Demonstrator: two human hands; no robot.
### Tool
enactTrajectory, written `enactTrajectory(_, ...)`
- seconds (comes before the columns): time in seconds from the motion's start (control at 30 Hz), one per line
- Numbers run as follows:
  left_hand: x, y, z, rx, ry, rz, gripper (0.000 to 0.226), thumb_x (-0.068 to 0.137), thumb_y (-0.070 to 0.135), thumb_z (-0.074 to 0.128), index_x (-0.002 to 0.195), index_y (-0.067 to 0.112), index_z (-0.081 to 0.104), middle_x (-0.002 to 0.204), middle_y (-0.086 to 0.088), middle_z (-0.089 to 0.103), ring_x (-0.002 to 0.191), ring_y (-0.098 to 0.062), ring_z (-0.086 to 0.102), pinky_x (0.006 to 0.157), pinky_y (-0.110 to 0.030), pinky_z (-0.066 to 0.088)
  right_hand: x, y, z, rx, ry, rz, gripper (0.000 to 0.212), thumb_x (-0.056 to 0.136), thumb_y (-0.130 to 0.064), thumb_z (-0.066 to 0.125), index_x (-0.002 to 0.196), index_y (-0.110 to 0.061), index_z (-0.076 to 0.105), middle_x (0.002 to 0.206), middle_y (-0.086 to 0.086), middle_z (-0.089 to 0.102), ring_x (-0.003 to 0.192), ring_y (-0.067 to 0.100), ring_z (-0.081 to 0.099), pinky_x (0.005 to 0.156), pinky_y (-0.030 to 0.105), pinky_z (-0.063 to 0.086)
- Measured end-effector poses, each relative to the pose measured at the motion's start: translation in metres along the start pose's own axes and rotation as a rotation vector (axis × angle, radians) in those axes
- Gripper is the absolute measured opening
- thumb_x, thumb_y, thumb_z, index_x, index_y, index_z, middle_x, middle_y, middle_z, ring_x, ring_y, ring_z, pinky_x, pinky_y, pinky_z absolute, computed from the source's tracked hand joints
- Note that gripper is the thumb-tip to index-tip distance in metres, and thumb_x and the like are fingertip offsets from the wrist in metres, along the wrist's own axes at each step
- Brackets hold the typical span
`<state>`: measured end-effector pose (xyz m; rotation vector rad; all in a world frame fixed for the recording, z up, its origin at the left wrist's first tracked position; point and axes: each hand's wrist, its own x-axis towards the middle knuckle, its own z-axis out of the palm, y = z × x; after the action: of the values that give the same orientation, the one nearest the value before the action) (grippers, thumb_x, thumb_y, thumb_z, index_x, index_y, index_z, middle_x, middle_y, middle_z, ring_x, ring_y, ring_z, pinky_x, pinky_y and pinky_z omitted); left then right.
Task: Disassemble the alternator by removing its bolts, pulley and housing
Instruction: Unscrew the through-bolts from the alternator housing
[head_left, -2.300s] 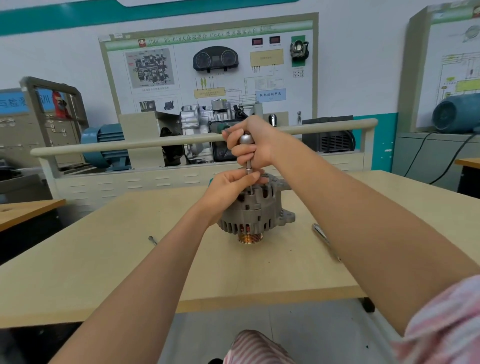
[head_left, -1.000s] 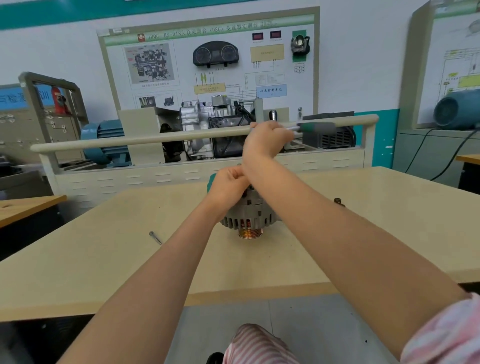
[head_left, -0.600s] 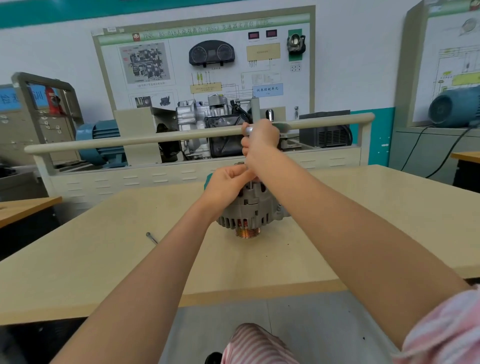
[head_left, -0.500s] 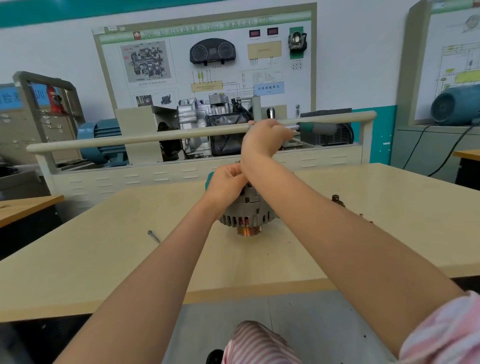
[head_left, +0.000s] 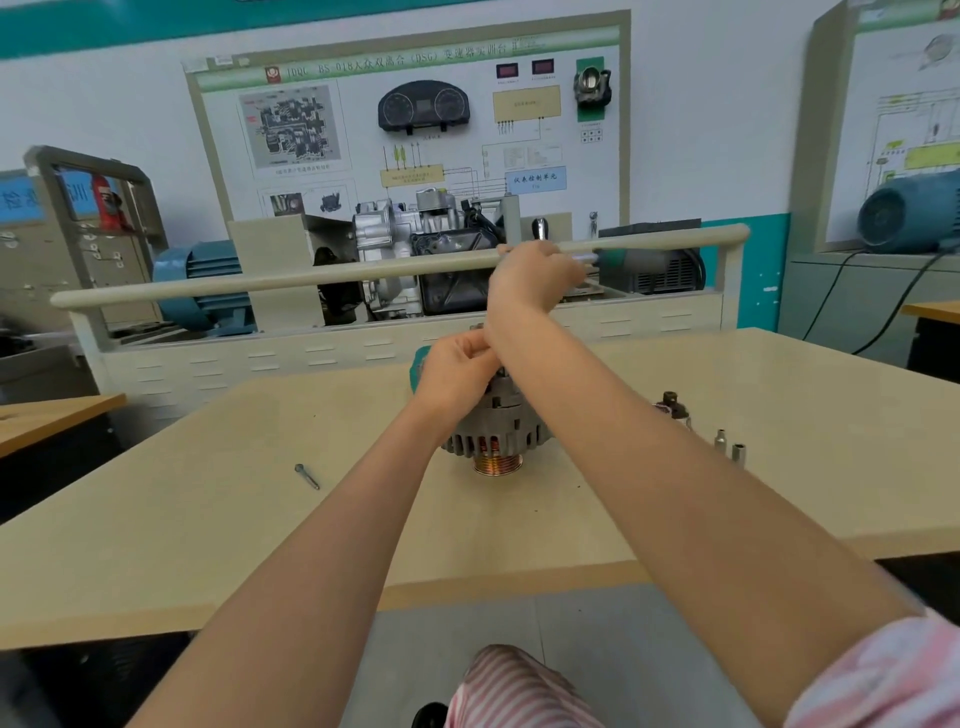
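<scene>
Looks like early-to-mid teardown: the ribbed grey cast-metal alternator (head_left: 493, 423) is sat pulley-down in the middle of the pale wooden counter (head_left: 208, 519), with the copper-coloured grooved pulley (head_left: 497, 464) and the housing not yet taken off. One long silver bolt (head_left: 307, 476) is laid out to the left and a couple of small silver sockets (head_left: 727, 447) to the right, so probably some fasteners are already out. The alternator's top is held in the left hand (head_left: 457, 376)'s grip, while a green-handled ratchet tool (head_left: 618, 258) is clasped in the right hand (head_left: 535, 278)'s closed grip, presumably on another bolt.

White wall (head_left: 701, 104) behind beige table (head_left: 156, 545), grey floor (head_left: 467, 618).
</scene>
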<state>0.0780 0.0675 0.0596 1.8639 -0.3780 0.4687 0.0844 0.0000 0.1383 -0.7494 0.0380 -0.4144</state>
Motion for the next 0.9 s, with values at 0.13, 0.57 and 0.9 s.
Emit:
enactTrajectory(0.13, -0.001, 0.004, 0.0, -0.066, -0.07, -0.001, 0.012, 0.09, 0.021, 0.061, 0.086, 0.024, 0.072, 0.074, 0.012, 0.073, 0.069, 0.002, 0.067, 0.057, -0.008, 0.047, 0.015, -0.017, -0.003, -0.302, -0.343, 0.373, 0.022, 0.096, -0.013, 0.028, 0.082, -0.01, 0.045, 0.051, -0.005, 0.046, 0.026, 0.005, 0.022, 0.03, 0.017, 0.017)
enactTrajectory(0.57, 0.0, 0.002, 0.003, -0.072, -0.039, -0.01, 0.012, 0.091, 0.025, 0.061, 0.09, 0.023, 0.073, 0.078, 0.013, 0.074, 0.074, 0.001, 0.068, 0.061, -0.01, 0.048, 0.018, -0.019, -0.003, -0.282, -0.301, 0.358, 0.021, 0.096, -0.011, 0.028, 0.082, -0.012, 0.044, 0.057, -0.004, 0.047, 0.027, 0.005, 0.025, 0.033, 0.017, 0.019)
enactTrajectory(0.9, 0.001, 0.001, 0.003, -0.029, 0.021, -0.009, 0.028, 0.09, 0.014, 0.058, 0.068, 0.028, 0.068, 0.06, 0.014, 0.068, 0.062, -0.003, 0.064, 0.062, -0.021, 0.048, 0.006, -0.003, 0.001, -0.044, -0.022, 0.05, 0.005, 0.1, -0.011, 0.029, 0.105, -0.013, 0.03, 0.068, 0.0, 0.046, 0.042, 0.004, 0.044, 0.032, 0.013, 0.032)
